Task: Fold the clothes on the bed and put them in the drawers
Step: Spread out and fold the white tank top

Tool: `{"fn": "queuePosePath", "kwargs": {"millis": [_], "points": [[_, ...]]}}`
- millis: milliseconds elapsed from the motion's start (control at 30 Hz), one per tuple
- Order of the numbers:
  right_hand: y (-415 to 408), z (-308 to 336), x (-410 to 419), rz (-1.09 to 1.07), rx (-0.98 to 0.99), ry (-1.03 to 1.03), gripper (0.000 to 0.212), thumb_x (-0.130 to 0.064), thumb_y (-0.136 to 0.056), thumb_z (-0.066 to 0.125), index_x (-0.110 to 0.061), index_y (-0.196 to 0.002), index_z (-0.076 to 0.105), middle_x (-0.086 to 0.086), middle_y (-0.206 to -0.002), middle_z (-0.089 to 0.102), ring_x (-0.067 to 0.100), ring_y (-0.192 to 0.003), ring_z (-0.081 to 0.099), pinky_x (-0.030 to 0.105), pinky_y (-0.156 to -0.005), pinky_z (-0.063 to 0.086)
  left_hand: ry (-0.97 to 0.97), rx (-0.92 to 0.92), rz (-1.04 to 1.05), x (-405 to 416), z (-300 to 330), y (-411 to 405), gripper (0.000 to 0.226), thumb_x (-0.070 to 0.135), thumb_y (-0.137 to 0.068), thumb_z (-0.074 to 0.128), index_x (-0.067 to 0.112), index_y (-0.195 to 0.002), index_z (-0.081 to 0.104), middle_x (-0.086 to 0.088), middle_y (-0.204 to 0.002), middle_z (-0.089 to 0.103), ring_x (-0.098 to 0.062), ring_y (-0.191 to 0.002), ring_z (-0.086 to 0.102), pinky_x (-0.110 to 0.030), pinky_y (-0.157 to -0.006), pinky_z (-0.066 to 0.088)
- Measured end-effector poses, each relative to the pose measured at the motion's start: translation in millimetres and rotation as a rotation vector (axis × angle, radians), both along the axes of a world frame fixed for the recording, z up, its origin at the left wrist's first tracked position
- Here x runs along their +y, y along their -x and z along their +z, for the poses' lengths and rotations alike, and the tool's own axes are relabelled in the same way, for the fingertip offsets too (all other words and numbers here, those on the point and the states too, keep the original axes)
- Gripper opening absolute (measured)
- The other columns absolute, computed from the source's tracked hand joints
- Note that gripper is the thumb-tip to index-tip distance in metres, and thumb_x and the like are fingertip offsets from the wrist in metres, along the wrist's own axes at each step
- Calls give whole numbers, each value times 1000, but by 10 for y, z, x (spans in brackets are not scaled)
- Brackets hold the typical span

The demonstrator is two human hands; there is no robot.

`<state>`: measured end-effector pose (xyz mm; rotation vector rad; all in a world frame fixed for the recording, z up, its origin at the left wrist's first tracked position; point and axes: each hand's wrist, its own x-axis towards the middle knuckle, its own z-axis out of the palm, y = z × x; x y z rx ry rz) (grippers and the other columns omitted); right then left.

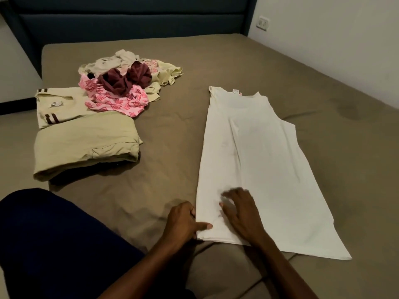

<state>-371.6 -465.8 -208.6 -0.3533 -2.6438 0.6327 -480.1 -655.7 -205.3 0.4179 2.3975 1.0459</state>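
A white sleeveless top lies flat on the bed, its left side folded over lengthwise. My left hand pinches the top's lower left corner, thumb on the cloth and fingers curled at the edge. Beside it my right hand rests on the hem area with fingers spread and slightly bent. At the left lies a folded beige garment. Behind it sits a folded cream shirt with dark stripes. A loose heap of pink, maroon and pale clothes lies farther back.
A dark blue headboard runs along the bed's far end. A white wall with a socket borders the right side. My dark-clad knee rests on the bed's near left. A seam crosses the sheet near the front edge.
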Motion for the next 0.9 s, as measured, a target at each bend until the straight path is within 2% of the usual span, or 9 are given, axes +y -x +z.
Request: {"fn": "queuePosePath", "kwargs": {"millis": [100, 200, 267, 333, 433, 500, 600, 800, 900], "points": [[593, 11, 329, -120, -72, -41, 61, -58, -101, 35, -18, -141, 57, 5, -151, 51, 27, -135, 48, 43, -106, 41, 146, 74, -102, -41, 57, -57, 65, 69, -51, 90, 22, -73, 51, 6, -77, 62, -14, -70, 58, -35, -58, 44], [1112, -87, 757, -168, -170, -113, 72, -61, -100, 32, -12, -150, 49, 14, -161, 41, 32, -146, 40, 49, -113, 36, 307, 292, -115, -18, 191, -41, 70, 89, -61, 68, 26, -82, 47, 10, -81, 60, -15, -79, 60, -32, -64, 40], [1322, -123, 1099, -289, -182, -4, 74, -63, -97, 31, -11, -145, 53, 14, -153, 50, 34, -141, 45, 49, -111, 37, 240, 462, -92, 90, 210, 72, 62, 86, -74, 58, 27, -88, 46, 11, -81, 58, -18, -82, 64, -32, -67, 41], [1463, -91, 1366, -445, -22, 265, 63, -57, -97, 34, -12, -132, 61, 10, -131, 65, 36, -126, 57, 48, -102, 42, 77, 609, -100, 254, 136, 260, 47, 72, -85, 51, 26, -97, 50, 11, -87, 58, -19, -84, 65, -32, -68, 45], [1702, -29, 1677, -539, 133, 540, 35, -24, -102, 52, -5, -128, 65, 15, -122, 69, 35, -116, 63, 36, -97, 46, -79, 720, -146, 528, -36, 563, 43, 55, -88, 54, 21, -114, 58, 6, -110, 60, -20, -102, 61, -33, -78, 50], [1932, -6, 1872, -583, 85, 464, 27, -15, -100, 57, -6, -123, 68, 15, -119, 72, 36, -115, 64, 36, -96, 44, -52, 768, -226, 769, -140, 825, 51, 55, -92, 55, 18, -127, 59, -1, -128, 59, -26, -122, 55, -40, -94, 51], [2247, -57, 2094, -587, -55, 252, 23, -27, -100, 60, -16, -117, 71, 8, -112, 74, 34, -111, 64, 43, -95, 38, 35, 777, -318, 1112, -233, 1199, 65, 62, -95, 45, 16, -139, 57, -15, -147, 52, -37, -136, 46, -51, -108, 45], [2802, -140, 2335, -582, -64, 255, 46, -62, -89, 66, -24, -113, 69, -3, -98, 74, 22, -102, 65, 44, -93, 37, 160, 694, -315, 1535, -234, 1769, 82, 81, -89, 28, 31, -152, 44, -7, -164, 32, -27, -147, 30, -50, -108, 28], [2908, -154, 2452, -576, -48, 242, 28, -46, -89, 72, -21, -101, 70, -1, -94, 74, 26, -96, 67, 43, -91, 41, 152, 706, -286, 1644, -278, 2004, 76, 81, -90, 33, 35, -149, 47, -3, -162, 36, -24, -144, 32, -48, -104, 28]]}}
